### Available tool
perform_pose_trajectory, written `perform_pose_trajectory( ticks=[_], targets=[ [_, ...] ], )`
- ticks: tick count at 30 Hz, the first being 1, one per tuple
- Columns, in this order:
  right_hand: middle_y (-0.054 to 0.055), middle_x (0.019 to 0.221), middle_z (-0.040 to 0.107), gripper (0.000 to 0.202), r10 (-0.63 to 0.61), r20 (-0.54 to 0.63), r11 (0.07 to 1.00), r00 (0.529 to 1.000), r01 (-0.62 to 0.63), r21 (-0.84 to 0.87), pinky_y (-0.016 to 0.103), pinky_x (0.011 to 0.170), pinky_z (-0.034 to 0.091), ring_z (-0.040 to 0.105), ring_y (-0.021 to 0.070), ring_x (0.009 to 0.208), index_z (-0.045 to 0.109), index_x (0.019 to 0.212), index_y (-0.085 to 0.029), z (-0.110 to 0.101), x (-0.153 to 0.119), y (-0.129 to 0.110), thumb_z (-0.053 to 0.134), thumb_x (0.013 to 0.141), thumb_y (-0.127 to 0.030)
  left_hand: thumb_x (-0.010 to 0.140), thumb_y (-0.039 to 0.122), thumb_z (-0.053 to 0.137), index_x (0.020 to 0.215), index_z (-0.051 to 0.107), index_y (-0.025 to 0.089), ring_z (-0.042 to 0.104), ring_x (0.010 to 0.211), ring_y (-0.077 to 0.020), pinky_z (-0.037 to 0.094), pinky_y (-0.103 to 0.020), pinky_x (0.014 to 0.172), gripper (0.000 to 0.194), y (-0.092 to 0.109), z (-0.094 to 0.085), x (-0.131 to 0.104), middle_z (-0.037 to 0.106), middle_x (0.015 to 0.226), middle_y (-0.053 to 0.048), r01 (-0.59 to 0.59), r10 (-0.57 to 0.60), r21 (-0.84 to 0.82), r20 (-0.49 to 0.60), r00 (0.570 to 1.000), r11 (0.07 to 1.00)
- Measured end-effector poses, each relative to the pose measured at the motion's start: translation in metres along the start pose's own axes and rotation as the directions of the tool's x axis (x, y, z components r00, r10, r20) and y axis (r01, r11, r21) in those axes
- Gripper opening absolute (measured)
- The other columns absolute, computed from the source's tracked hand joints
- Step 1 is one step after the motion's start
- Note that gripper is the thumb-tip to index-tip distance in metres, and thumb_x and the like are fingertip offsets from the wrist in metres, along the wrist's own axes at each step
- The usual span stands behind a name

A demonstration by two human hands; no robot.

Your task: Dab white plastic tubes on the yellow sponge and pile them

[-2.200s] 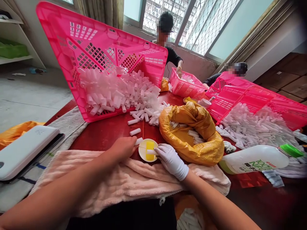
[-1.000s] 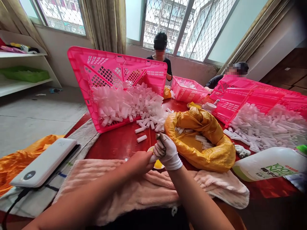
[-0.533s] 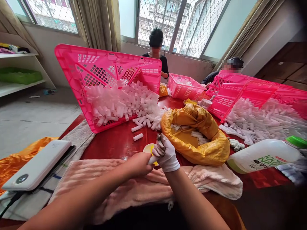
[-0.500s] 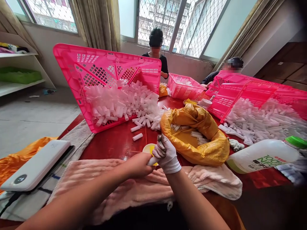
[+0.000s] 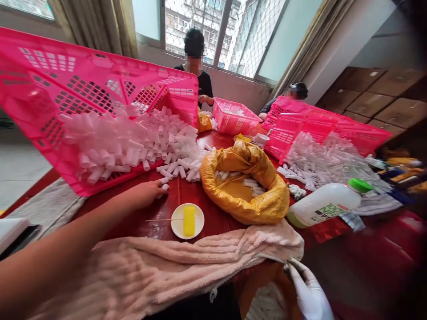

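Two hands, one bare and one in a pale glove, are at opposite sides of a glossy dark red surface [image 5: 179, 192]. Short, smooth, hollow white tubes [image 5: 180, 170] spill in a loose heap from a tipped crate [image 5: 86, 62] of hard pink plastic with latticed walls. More tubes lie inside a bag [image 5: 245, 211] of crinkled orange-yellow material, its mouth rolled down into a thick ring. In front of the heap, a round white plate [image 5: 177, 227] holds a rectangular bright yellow block [image 5: 189, 222], and a thin straight stick [image 5: 156, 220] lies over the plate's left rim, reaching the block. Along the near edge, a soft pink towel [image 5: 187, 253] bunches into ribbed, fluffy folds. A smooth white bottle [image 5: 330, 202] with a green cap is just right of the bag.

The bare left hand [image 5: 148, 193] reaches to the front of the heap, its fingers slightly bent and touching a tube; whether they close around it cannot be told. The gloved right hand [image 5: 310, 286] is low at the right, its darkened fingertips near the towel's corner; their gap, and whether they hold anything, is unclear.
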State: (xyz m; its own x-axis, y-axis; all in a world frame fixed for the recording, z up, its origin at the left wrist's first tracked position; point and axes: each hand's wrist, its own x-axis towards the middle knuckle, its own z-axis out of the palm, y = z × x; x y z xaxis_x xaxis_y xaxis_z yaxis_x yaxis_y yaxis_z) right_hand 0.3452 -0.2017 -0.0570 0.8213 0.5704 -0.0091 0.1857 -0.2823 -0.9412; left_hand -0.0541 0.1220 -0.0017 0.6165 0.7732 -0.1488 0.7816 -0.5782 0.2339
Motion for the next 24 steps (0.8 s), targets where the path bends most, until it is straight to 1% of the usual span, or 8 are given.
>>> perform_pose_trajectory(
  ticks=[3,7,9,11,14,19,23,24],
  targets=[
    [0.009,0.096,0.071,0.036,-0.212,0.044,0.965,0.976,0.217,-0.146,0.039,0.083,0.054,0.066,0.0262,0.092,0.068,0.088,-0.02,0.02,0.014,-0.026,0.064,0.069,-0.051,0.083,0.017,0.041,0.111,0.068,0.025,0.059,0.089,-0.0219,0.045,-0.03,0.081,0.04,0.002,0.005,-0.002,0.062,0.103,-0.009,0.05,-0.061,0.178,0.053,0.997,0.983],
    [0.007,0.105,0.069,0.023,-0.532,0.325,0.811,0.782,0.581,-0.072,0.037,0.099,0.044,0.062,0.0208,0.102,0.069,0.097,-0.02,0.084,0.072,-0.109,0.057,0.081,-0.031,0.083,0.03,0.045,0.104,0.067,0.019,0.058,0.096,-0.0247,0.045,-0.03,0.081,0.032,0.025,-0.002,-0.014,0.059,0.107,-0.011,0.104,-0.107,0.202,0.006,0.994,0.974],
    [0.006,0.089,0.07,0.009,-0.465,0.384,0.836,0.798,0.539,-0.107,0.034,0.099,0.042,0.063,0.018,0.096,0.069,0.077,-0.016,0.121,0.112,-0.139,0.061,0.075,-0.017,0.082,0.028,0.045,0.102,0.063,0.015,0.058,0.094,-0.0216,0.045,-0.028,0.08,0.029,0.041,-0.006,-0.022,0.061,0.108,-0.011,0.118,-0.121,0.131,0.01,0.993,0.984],
    [0.004,0.064,0.064,0.022,-0.406,0.386,0.861,0.828,0.488,-0.142,0.034,0.093,0.044,0.065,0.016,0.084,0.059,0.053,-0.015,0.152,0.148,-0.151,0.058,0.075,-0.011,0.081,0.026,0.045,0.095,0.06,0.014,0.06,0.088,-0.0198,0.045,-0.026,0.076,0.023,0.058,-0.008,-0.032,0.064,0.1,-0.009,0.136,-0.139,0.077,0.041,0.989,0.988],
    [0.002,0.049,0.055,0.04,-0.363,0.38,0.88,0.851,0.448,-0.161,0.034,0.084,0.049,0.066,0.0182,0.076,0.044,0.039,-0.02,0.182,0.176,-0.146,0.061,0.072,-0.005,0.078,0.025,0.048,0.083,0.058,0.017,0.061,0.083,-0.0215,0.045,-0.028,0.072,0.014,0.073,-0.006,-0.048,0.066,0.091,-0.008,0.139,-0.142,0.05,0.057,0.988,0.989],
    [0.003,0.05,0.057,0.039,-0.348,0.443,0.876,0.826,0.455,-0.161,0.027,0.084,0.046,0.067,0.0163,0.076,0.044,0.037,-0.016,0.194,0.163,-0.138,0.062,0.069,-0.001,0.079,0.024,0.044,0.084,0.059,0.017,0.064,0.08,-0.0252,0.044,-0.032,0.067,0.017,0.074,0.008,-0.063,0.068,0.089,-0.01,0.167,-0.165,-0.023,0.079,0.983,0.986],
    [0.005,0.085,0.071,0.007,-0.469,0.578,0.837,0.668,0.546,0.048,0.023,0.091,0.043,0.065,0.013,0.093,0.07,0.077,-0.008,0.186,0.117,-0.151,0.064,0.076,-0.013,0.085,0.03,0.041,0.09,0.057,0.017,0.064,0.084,-0.0253,0.045,-0.032,0.069,0.022,0.073,0.018,-0.064,0.068,0.093,-0.011,0.159,-0.154,-0.07,0.069,0.986,0.985],
    [0.004,0.097,0.071,0.017,-0.492,0.594,0.846,0.636,0.51,0.155,0.024,0.094,0.043,0.064,0.0134,0.098,0.071,0.092,-0.012,0.185,0.101,-0.154,0.066,0.076,-0.016,0.086,0.031,0.041,0.091,0.057,0.017,0.064,0.085,-0.0245,0.045,-0.031,0.07,0.022,0.074,0.02,-0.063,0.068,0.094,-0.011,0.16,-0.156,-0.087,0.053,0.986,0.983]
  ],
)
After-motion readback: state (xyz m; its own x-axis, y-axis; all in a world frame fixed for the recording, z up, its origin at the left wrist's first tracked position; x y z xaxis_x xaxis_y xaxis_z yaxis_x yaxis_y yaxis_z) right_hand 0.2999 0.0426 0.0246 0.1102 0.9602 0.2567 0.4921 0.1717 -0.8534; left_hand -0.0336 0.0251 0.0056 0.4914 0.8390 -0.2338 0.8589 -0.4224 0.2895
